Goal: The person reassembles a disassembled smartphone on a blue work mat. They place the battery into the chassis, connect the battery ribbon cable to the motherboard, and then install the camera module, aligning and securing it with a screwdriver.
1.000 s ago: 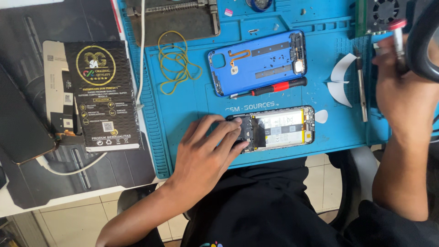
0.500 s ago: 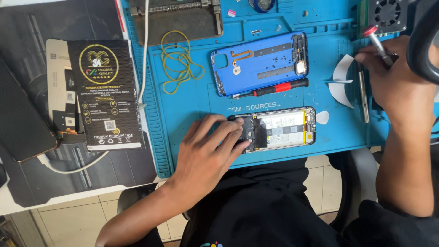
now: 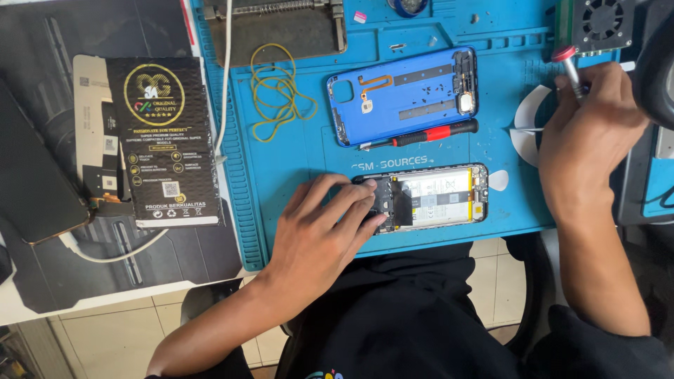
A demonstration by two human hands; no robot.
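Pinning the opened phone, gripping a tool

Pressing flat, the left hand (image 3: pixel 319 231) spreads its fingers over the opened phone's (image 3: pixel 432 198) left end. Well apart, the right hand (image 3: pixel 590 133) closes around a red-capped tool (image 3: pixel 570 69).

Pale tiled floor (image 3: pixel 91 337) below white desk edge (image 3: pixel 21 309).

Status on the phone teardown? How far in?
Done: the blue back cover is off and lies inside-up on the mat. The opened phone shows its battery and board.
In hand: the left hand steadies the phone's left end; the right hand holds a red-capped tool off to the side.
Left: the red screwdriver lies unused; the boxed part looks uninstalled.
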